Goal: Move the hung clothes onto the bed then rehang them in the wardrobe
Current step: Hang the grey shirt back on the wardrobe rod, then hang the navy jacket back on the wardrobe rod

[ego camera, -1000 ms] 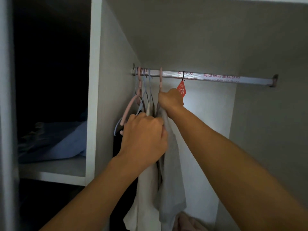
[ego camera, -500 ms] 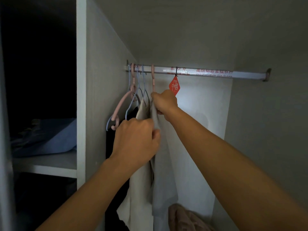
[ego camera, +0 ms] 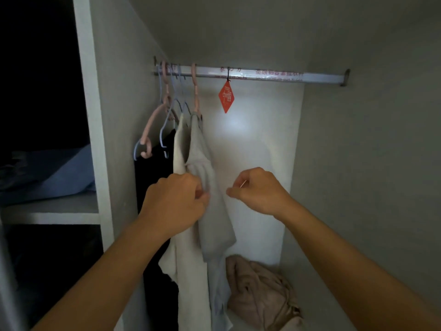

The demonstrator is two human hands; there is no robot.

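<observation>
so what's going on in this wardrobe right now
A person is sorting clothes hanging at the left end of the wardrobe rail. The left hand grips the grey garment, which hangs from a pink hanger beside a cream garment and a black one. The right hand is off the clothes, fingers curled, holding no garment. A pinkish cloth lies bunched on the wardrobe floor.

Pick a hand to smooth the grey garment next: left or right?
Left, probably. The left hand already touches the grey garment below its pink hanger; the right hand hangs beside it, off the cloth.
</observation>
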